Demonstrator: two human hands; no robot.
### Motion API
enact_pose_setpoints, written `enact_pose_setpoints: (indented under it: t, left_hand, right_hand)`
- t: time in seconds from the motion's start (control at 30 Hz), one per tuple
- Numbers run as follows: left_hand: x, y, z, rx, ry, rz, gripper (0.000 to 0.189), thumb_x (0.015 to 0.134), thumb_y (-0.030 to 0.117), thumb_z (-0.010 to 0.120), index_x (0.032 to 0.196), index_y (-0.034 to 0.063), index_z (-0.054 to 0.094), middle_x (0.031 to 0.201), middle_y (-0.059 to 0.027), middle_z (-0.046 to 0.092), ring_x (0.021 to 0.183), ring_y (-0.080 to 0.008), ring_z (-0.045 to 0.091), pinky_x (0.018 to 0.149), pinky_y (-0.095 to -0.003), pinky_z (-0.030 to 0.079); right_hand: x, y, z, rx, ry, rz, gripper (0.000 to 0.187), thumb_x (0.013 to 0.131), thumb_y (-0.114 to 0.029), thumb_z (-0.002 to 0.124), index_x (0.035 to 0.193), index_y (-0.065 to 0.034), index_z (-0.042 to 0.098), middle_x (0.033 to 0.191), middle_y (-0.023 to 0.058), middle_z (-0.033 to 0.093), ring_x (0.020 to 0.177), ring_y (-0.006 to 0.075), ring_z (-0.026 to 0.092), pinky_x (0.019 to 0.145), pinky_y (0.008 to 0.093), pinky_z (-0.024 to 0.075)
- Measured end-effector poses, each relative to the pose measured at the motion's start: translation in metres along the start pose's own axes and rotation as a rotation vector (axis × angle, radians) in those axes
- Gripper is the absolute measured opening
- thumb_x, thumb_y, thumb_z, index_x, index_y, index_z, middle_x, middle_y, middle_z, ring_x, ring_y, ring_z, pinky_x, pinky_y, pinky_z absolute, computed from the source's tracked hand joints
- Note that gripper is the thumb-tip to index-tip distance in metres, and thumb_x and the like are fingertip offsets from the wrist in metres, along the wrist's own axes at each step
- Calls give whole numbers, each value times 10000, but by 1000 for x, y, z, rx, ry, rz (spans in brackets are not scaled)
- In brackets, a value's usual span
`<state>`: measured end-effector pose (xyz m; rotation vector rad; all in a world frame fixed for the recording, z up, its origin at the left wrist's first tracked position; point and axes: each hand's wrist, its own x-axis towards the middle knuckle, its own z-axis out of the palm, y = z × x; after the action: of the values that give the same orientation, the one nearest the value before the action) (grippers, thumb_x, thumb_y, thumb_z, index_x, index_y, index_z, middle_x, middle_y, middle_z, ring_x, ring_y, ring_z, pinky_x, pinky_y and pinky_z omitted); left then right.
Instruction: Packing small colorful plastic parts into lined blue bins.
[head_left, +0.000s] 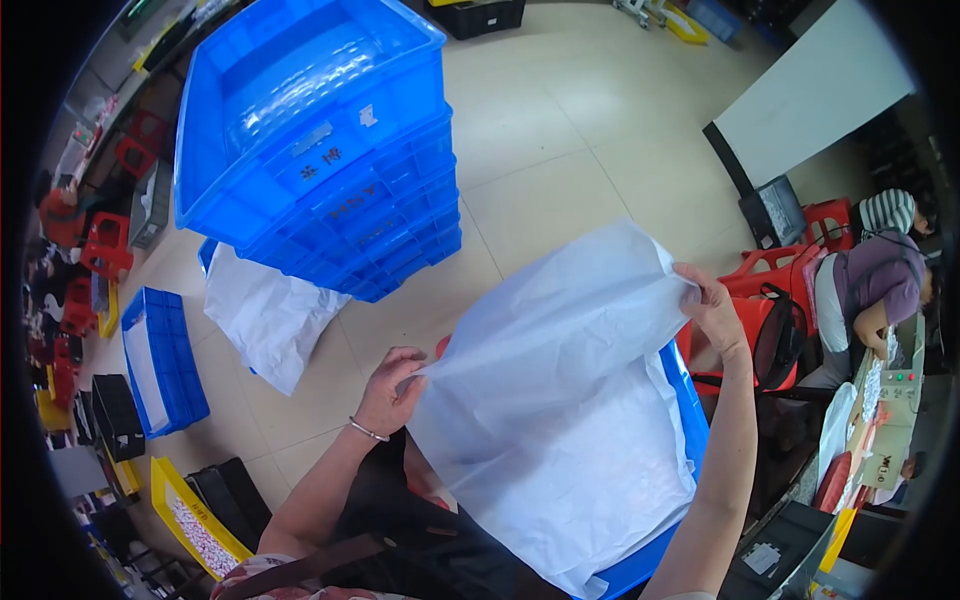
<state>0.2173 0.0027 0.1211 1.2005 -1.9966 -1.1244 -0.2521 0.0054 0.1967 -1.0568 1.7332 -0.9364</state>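
Note:
A large white translucent sheet (540, 330), thin like paper or plastic film, stretches between my two hands. My left hand (390, 394), with a metal bangle at the wrist, pinches its near-left corner. At the far right corner my right hand (712, 307) grips the edge between thumb and fingers. Below the raised sheet stands a blue plastic crate (686, 420), close before me. White sheeting (637, 457) lines this crate and laps toward its rim. Whatever lies under that lining is hidden.
A tall stack of blue crates (360, 172) rises ahead on the left, beside another white-covered crate (270, 307). A yellow tray (199, 525) of small parts sits lower left. Red stools (750, 330) and a person (874, 277) at a workbench are on the right.

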Motion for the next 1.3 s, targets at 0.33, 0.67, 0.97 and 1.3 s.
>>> enact_pose_setpoints:
  t: [0.33, 0.67, 0.97, 1.3]
  left_hand:
    - [-19, 24, 11, -338, -176, -326, 122, 942, 139, 466, 901, 34, 514, 780, 14, 461, 734, -77, 442, 671, -245, 387]
    - [-11, 40, 38, 415, -475, -317, 211, 885, 197, 573, 1027, 54, 510, 880, -171, 582, 771, -335, 590, 628, -390, 468]
    - [25, 103, 97, 411, -379, 739, 433, 757, 278, 687, 1166, 179, 588, 1267, -79, 517, 1159, -309, 494, 958, -468, 392]
    - [97, -1, 199, 811, -648, 566, 570, 863, 395, 572, 1392, 280, 397, 1487, -86, 257, 1392, -319, 173, 1107, -444, 219]
  right_hand:
    - [-49, 34, -34, 34, -2, -42, 58, 817, -47, 618, 865, -32, 646, 987, 10, 580, 868, 119, 531, 806, 250, 427]
    - [-15, 82, 32, -968, 479, -335, 162, 810, -132, 655, 956, -97, 592, 703, 130, 614, 616, 298, 623, 585, 373, 504]
    - [14, 102, 85, -1158, 566, -492, 294, 704, -90, 713, 974, -86, 596, 751, 55, 642, 646, 211, 627, 633, 335, 481]
    - [-195, 166, 82, -748, 842, -184, 519, 773, -25, 671, 1266, -76, 517, 1309, 173, 480, 1197, 344, 461, 1011, 436, 352]
